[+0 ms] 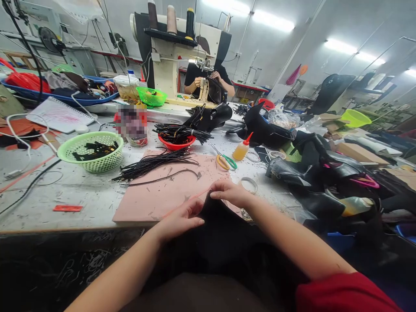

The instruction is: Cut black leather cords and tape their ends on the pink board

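Observation:
A piece of black material (224, 229), matt and flexible, rises to a peak in front of my body at the table's front edge. My right hand (231, 193) pinches its top corner between thumb and fingers. Lower down, my left hand (182, 217) is closed at the left edge of the same piece, thumb and fingers bent round it. The lower part of the material merges with the dark area over my lap. Just beyond my hands lies a pink board (156, 201) with a bundle of thin black cords (156, 167) on it.
Green-and-yellow scissors (224, 161), a glue bottle (242, 149), a tape roll (248, 185) and a red bowl (175, 144) stand beyond. A green basket (92, 162) is left. Black boot parts (308, 173) pile up right. A person (211, 80) works behind a sewing machine (165, 65).

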`<state>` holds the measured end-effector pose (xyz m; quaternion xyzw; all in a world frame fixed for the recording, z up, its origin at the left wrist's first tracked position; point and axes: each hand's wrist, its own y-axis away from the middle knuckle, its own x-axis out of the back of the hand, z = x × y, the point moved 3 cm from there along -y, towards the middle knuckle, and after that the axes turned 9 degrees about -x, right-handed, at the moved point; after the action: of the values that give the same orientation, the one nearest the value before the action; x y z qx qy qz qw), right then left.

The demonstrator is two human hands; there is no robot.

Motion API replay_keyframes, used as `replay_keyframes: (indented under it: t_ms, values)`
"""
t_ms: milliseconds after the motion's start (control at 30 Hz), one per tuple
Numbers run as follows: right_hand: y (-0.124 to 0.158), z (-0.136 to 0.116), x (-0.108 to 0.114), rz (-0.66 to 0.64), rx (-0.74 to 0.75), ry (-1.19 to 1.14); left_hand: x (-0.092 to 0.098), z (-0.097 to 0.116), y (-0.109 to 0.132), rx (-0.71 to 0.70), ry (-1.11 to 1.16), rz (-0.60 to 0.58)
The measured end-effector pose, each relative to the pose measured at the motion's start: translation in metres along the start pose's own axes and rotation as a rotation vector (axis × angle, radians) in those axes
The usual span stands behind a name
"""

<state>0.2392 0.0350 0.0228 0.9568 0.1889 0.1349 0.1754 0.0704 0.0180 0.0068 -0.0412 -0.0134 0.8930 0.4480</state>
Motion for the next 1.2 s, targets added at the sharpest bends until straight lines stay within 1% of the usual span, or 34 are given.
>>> replay_keyframes:
  t_ms: [100,167,267,333,467,567,700,833,1000,1100,1200]
  values:
    - [-0.001,0.000,-0.001,0.024,-0.005,0.031,0.003,0.006,-0.004,0.056,-0.106,-0.035]
    - [-0.001,0.000,-0.001,0.047,0.005,0.065,0.004,0.010,-0.008,0.073,-0.208,-0.001]
    - [-0.002,0.000,0.000,0.058,0.013,0.085,0.002,0.012,-0.016,0.010,-0.299,0.046]
    - [-0.002,0.001,0.000,0.048,0.014,0.076,0.001,0.009,-0.019,-0.025,-0.278,0.032]
    - [-0.001,0.001,-0.002,0.021,0.015,-0.005,0.001,-0.003,-0.020,-0.037,-0.194,0.001]
    - [0.000,0.001,-0.005,0.022,0.005,-0.076,0.004,-0.004,-0.018,-0.057,-0.171,-0.019]
    - [0.001,0.002,-0.008,0.078,-0.007,-0.108,0.006,0.004,-0.019,-0.053,-0.175,-0.031]
    - [0.004,0.000,-0.010,0.136,0.012,-0.131,0.006,0.013,-0.022,-0.062,-0.275,0.018]
    - [0.009,-0.003,-0.012,0.255,0.033,-0.132,0.006,0.009,-0.023,-0.051,-0.252,0.042]
    - [0.011,-0.005,-0.014,0.276,0.079,-0.108,0.007,0.007,-0.022,-0.024,-0.235,0.030]
    - [0.013,-0.008,-0.018,0.287,0.126,-0.062,0.007,0.014,-0.024,-0.037,-0.313,0.015]
